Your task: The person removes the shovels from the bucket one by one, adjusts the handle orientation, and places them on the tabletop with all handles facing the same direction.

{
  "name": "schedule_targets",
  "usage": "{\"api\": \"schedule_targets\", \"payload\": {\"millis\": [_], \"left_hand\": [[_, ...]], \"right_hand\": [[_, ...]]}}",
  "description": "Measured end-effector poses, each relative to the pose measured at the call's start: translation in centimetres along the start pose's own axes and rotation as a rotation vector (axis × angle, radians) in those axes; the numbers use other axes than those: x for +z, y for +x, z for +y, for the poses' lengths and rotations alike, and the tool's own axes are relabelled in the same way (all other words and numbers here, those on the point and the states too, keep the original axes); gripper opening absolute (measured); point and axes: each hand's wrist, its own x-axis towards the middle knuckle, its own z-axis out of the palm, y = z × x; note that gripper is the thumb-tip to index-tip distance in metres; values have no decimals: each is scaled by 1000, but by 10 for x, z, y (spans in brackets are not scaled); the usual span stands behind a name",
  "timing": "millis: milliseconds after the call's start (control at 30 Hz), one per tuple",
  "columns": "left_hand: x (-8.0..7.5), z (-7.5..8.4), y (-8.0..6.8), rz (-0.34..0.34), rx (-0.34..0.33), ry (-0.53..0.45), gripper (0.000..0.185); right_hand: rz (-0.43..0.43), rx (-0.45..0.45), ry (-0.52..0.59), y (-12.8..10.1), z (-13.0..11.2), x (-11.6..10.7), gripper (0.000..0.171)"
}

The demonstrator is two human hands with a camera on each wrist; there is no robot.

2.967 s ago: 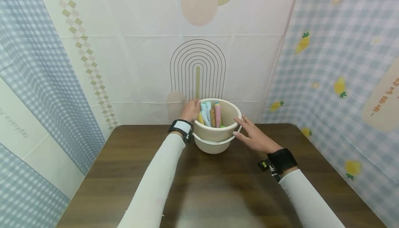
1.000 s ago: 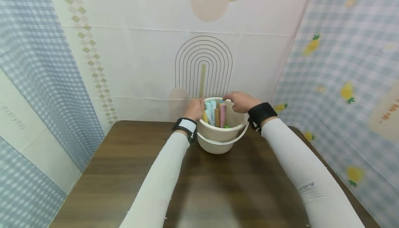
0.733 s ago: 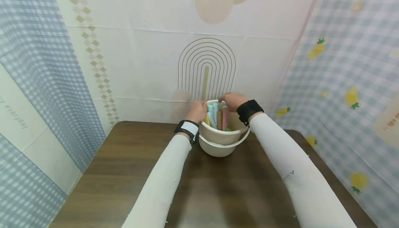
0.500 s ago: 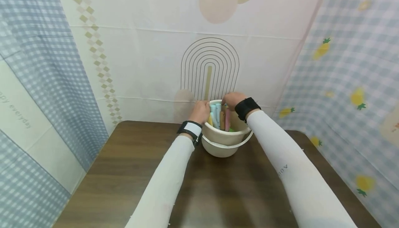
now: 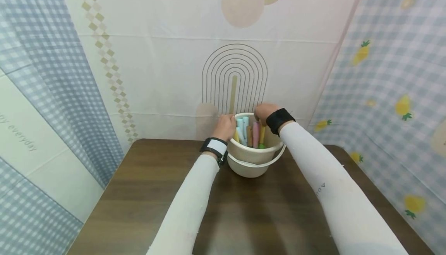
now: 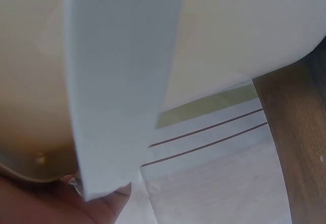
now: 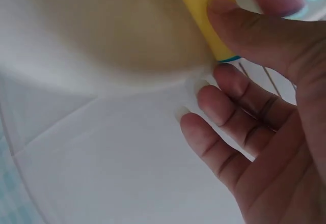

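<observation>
In the head view a cream bucket (image 5: 251,155) stands near the table's back edge, with several coloured marker-like sticks inside. My left hand (image 5: 224,127) grips its left rim; in the left wrist view fingers show beneath the pale rim (image 6: 117,91). Over the back right of the rim is my right hand (image 5: 265,111). The right wrist view shows its thumb against a yellow marker (image 7: 206,18) with a blue end, pinched at the bucket's edge. Light blue sticks (image 5: 242,129), a brown one (image 5: 249,135) and a pink one (image 5: 256,134) lean inside.
The bucket's white handle (image 5: 277,159) hangs down across its front. Under it is a dark wooden table (image 5: 167,193). A patterned white cloth (image 5: 167,80) hangs close behind, with checked cloths (image 5: 379,104) at both sides.
My right hand went from the bucket's right outer rim to over its opening, then shifted slightly right with a yellow marker, away from the pink one. The left hand stays on the rim.
</observation>
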Motion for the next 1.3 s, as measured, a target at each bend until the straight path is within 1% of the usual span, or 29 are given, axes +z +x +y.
{"api": "schedule_targets", "payload": {"millis": [133,200,367,600,700,800,900,1000,1133,1233,1300], "left_hand": [[-2,-2,0,-3,-7,-14,45],[-2,-2,1,-3,-6,-18,45],[-7,-5,4,-9,-13,-30,46],[-12,-11,6,3,-1,-18,45],[-13,-14,6,10,-13,-10,44],[-15,-15,6,12,-24,-10,44],[-18,-15,7,9,-34,-13,45],[-21,-15,7,7,-43,-21,46],[-23,-15,7,12,-62,-20,46],[-23,-16,6,16,-72,-17,46],[-23,-17,5,16,-73,-23,46]], "right_hand": [[-43,-12,73,-1,9,-1,22],[-43,-29,97,-4,10,-3,21],[20,-86,112,-19,2,-20,21],[175,-117,122,-40,-1,-44,20],[256,-132,128,-50,2,-53,25],[351,-168,145,-60,9,-59,28],[447,-201,149,-73,17,-65,27],[515,-199,135,-89,21,-70,24],[595,-171,89,-114,21,-76,21],[669,-147,49,-135,20,-78,20],[731,-156,28,-149,19,-78,18]]}}
